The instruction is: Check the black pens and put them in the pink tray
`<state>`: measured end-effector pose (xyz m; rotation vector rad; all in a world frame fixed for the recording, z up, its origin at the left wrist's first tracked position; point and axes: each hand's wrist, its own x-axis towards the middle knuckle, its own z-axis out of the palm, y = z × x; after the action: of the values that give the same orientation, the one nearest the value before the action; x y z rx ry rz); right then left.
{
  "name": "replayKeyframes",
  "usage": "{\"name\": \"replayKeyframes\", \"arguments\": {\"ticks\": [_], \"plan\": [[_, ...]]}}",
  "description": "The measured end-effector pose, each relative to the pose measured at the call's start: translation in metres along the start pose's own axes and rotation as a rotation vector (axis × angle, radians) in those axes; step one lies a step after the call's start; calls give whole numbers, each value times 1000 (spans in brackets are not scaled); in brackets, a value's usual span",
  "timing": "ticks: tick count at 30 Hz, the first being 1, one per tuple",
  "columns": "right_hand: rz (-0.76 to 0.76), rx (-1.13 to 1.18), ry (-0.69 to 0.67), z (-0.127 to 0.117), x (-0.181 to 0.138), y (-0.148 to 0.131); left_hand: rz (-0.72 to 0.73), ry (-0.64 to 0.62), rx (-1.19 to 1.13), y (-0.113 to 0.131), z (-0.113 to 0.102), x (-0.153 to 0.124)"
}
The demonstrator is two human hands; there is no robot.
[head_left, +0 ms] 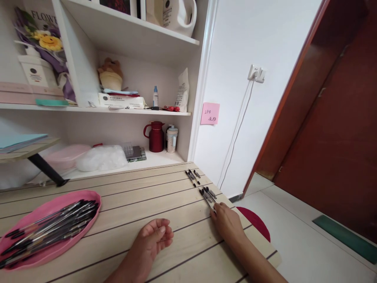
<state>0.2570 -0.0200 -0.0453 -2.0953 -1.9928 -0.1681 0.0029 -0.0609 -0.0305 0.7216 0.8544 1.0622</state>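
Note:
My right hand (228, 222) is at the table's right edge, fingers closed at the lower ends of a small group of black-and-clear pens (206, 196). Its fingertips partly hide those ends. Just beyond lies a second small group of pens and short pen parts (191, 178). My left hand (154, 237) hovers over the middle of the table, palm turned inward, fingers curled in with the thumb against them; nothing shows in it. At the left, a pink oval tray (96, 195) carries a heap of many dark pens (55, 224).
The slatted wooden table (132, 196) meets white shelves behind, with a red jug (156, 137), a pale tumbler (172, 139) and a bulging plastic bag (101, 158). A small stand (44, 165) rises at the left. Beyond the right edge is a red round stool (256, 222).

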Motion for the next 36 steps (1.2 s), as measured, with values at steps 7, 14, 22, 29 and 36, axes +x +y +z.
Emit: {"name": "replayKeyframes", "arguments": {"ticks": [7, 14, 22, 29, 36], "plan": [[-117, 51, 108, 2, -44, -16, 14, -37, 44, -2, -3, 0], [-283, 140, 135, 12, -89, -55, 81, -130, 231, -11, -5, 5], [-333, 196, 144, 16, -87, -49, 189, -152, 376, -22, 0, 0], [-275, 194, 52, 19, -87, -48, 252, -169, 415, -25, -2, -1], [-284, 169, 59, 26, -85, -46, 225, -125, 510, -21, -3, -2]]}}
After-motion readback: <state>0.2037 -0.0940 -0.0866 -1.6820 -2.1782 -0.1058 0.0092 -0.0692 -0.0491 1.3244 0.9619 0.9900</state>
